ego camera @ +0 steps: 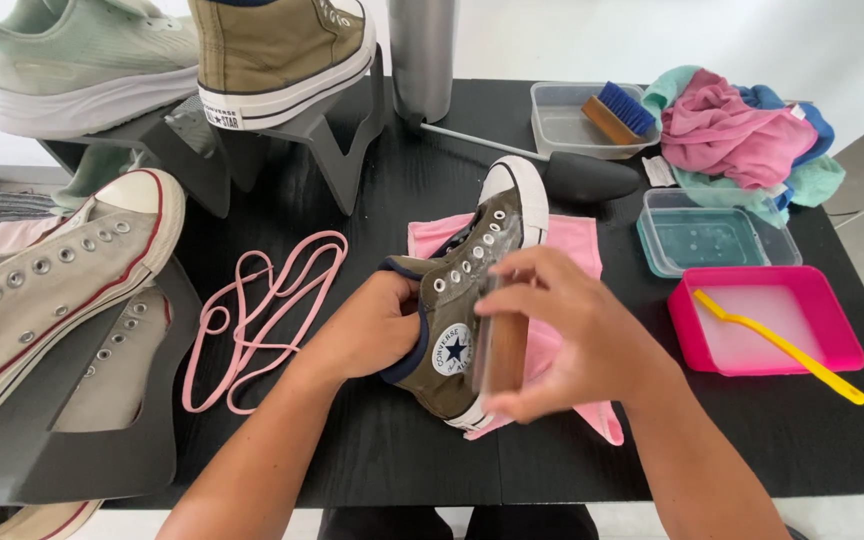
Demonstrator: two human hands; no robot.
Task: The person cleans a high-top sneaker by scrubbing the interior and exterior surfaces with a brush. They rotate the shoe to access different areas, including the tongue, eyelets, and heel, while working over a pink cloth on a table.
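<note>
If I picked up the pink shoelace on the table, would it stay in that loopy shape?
Probably not. The pink shoelace lies in loose, flat loops on the black table, so it looks floppy and would likely dangle straight. It seems thin, so probably very light. It shouldn't roll away.

Black table (402, 450): pink cloth (577, 245), pink laces (262, 310) (looped), clear tubs (712, 235), pink tray (767, 320), probably metal flask (422, 55).

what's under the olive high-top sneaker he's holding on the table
A pink cloth lies under the olive high-top sneaker, spread on the black table. The sneaker and both hands cover the cloth's middle.
</note>
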